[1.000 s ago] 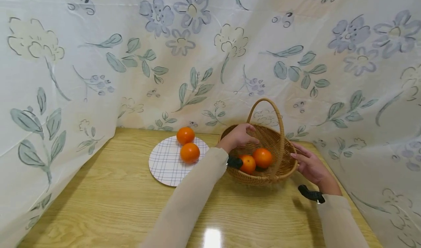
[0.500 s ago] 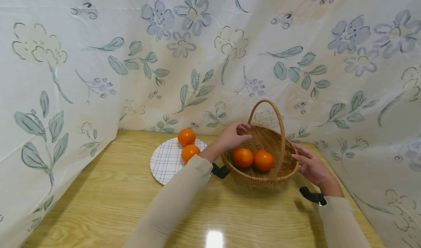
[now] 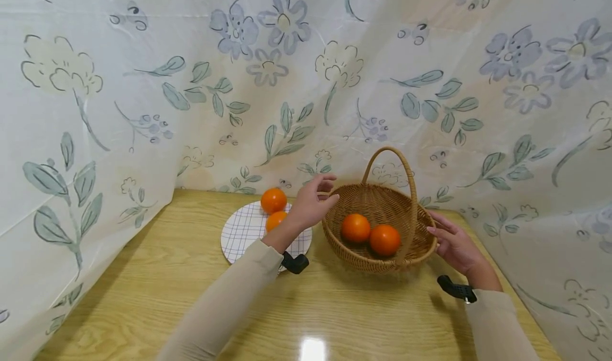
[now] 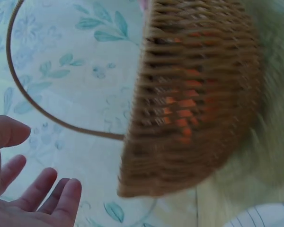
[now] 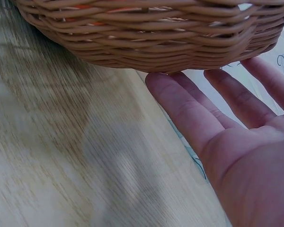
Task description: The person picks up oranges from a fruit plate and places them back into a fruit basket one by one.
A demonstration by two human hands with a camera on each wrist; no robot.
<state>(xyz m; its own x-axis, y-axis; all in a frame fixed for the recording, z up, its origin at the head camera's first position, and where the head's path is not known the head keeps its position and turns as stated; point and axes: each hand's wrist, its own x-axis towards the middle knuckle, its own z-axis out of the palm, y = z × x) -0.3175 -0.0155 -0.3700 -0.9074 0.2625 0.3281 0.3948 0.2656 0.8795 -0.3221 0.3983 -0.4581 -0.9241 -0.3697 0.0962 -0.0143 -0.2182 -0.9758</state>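
Wicker (image 3: 368, 262) touches outspread right hand (image 3: 457, 247); left hand (image 3: 306, 207) relaxed.

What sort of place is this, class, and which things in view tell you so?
Probably a tabletop corner staged for recording: a floral-print sheet hangs behind and beside the wood-grain table, and each wrist wears a black device.

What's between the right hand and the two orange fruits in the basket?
Head view: the basket wall and handle; the right hand is outside, the orange fruits inside.
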